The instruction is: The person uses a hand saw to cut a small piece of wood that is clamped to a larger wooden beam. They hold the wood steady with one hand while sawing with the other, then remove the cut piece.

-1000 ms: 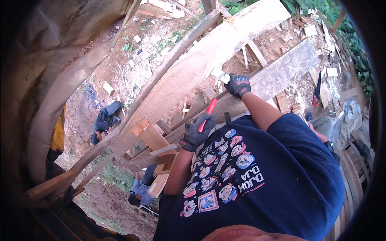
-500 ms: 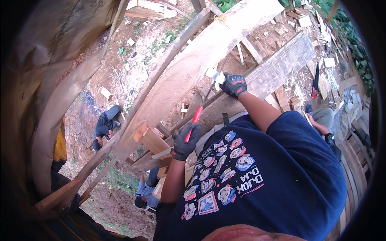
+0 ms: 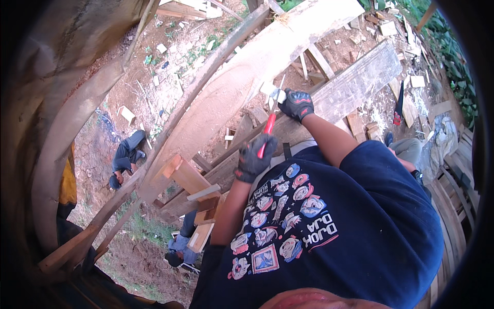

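A red-handled tool [image 3: 267,135] with a long thin shaft, which looks like a file, is gripped by my gloved left hand [image 3: 253,158]. Its shaft crosses a small pale wood block [image 3: 271,91]. My gloved right hand [image 3: 297,104] is closed on that block's near end, over a weathered plank [image 3: 355,77]. Just beyond the block lies a broad pale board [image 3: 231,85]. The glove hides part of the block, and the tool's exact contact with it is too small to tell.
A handsaw [image 3: 399,105] with a red handle lies among wood offcuts on the right. A wooden box [image 3: 190,177] stands below the planks. People sit or crouch at the left [image 3: 126,157], lower left [image 3: 181,250] and right [image 3: 409,152]. A long wooden rail [image 3: 170,129] runs along the left.
My left hand has pushed the red-handled file forward and to the right, so its tip now reaches past the pale block. My right hand has barely shifted.
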A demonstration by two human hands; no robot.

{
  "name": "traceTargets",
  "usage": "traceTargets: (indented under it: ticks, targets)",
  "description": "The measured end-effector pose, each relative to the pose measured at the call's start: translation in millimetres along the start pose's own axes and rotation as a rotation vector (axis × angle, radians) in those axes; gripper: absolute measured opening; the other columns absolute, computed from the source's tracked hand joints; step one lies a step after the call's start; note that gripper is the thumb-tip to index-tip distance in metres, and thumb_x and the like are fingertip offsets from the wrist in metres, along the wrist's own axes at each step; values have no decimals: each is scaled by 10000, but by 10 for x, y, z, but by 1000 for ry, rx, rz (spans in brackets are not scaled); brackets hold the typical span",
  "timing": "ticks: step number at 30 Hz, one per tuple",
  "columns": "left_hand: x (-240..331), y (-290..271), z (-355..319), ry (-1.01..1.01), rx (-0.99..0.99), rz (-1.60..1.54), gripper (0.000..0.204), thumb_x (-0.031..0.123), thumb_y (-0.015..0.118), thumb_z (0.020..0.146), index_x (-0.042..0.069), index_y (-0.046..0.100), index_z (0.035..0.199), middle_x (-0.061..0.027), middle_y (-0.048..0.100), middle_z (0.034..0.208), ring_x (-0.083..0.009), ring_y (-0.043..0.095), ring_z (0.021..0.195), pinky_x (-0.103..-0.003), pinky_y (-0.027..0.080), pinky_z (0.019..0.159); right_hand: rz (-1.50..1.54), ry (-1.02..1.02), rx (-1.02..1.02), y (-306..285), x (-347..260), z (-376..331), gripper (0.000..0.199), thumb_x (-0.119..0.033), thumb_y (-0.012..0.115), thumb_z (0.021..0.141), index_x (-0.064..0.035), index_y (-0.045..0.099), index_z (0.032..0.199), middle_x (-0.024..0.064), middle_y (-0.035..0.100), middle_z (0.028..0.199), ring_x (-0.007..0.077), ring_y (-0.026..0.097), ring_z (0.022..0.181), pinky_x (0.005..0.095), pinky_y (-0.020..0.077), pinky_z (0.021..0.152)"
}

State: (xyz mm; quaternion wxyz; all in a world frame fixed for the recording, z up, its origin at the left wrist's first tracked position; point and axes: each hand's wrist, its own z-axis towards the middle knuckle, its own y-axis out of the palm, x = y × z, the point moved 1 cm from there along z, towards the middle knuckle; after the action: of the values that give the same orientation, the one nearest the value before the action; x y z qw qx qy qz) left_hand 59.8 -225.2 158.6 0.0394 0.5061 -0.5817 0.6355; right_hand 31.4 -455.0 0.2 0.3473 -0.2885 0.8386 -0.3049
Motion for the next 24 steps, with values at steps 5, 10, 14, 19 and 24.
traceTargets:
  ticks: [5, 10, 14, 19, 24]
  targets:
    - [109, 224, 1045, -75, -94, -115, 290, 371, 644, 1070, 109, 746, 1139, -204, 775, 1049, -415, 758, 965, -513, 595, 813, -61, -95, 68, 165, 167, 63, 503, -541, 679, 932, -105, 715, 1180, 219, 785, 1083, 382, 765, 1032, 517, 586, 903]
    - [-183, 451, 1450, -47, -38, -125, 339, 415, 594, 1077, 122, 746, 1155, -211, 769, 1080, -446, 735, 977, -535, 575, 878, -89, -102, -63, -35, 57, 86, 552, -575, 636, 961, -84, 699, 1207, 229, 773, 1151, 365, 757, 1095, 505, 577, 928]
    - [-84, 313, 1371, -159, -127, -99, 379, 455, 577, 1089, 129, 759, 1152, -190, 775, 1092, -440, 729, 1009, -524, 561, 921, -42, -95, 33, 46, 114, 85, 529, -563, 632, 966, -86, 718, 1179, 220, 784, 1102, 395, 760, 1062, 512, 579, 920]
    - [137, -271, 859, -164, -138, -102, 285, 397, 673, 1057, 133, 762, 1119, -171, 784, 1030, -388, 764, 980, -496, 580, 857, -5, 18, -36, -106, -21, 59, 454, -463, 665, 939, -84, 727, 1183, 237, 788, 1088, 397, 767, 1045, 516, 586, 925]
    - [82, -507, 232, -186, -60, -202, 196, 296, 735, 1029, 121, 772, 1110, -157, 787, 1007, -339, 784, 928, -440, 599, 793, 25, 21, -8, -69, -17, 80, 427, -461, 673, 938, -106, 738, 1166, 215, 794, 1033, 397, 768, 1014, 518, 590, 904]
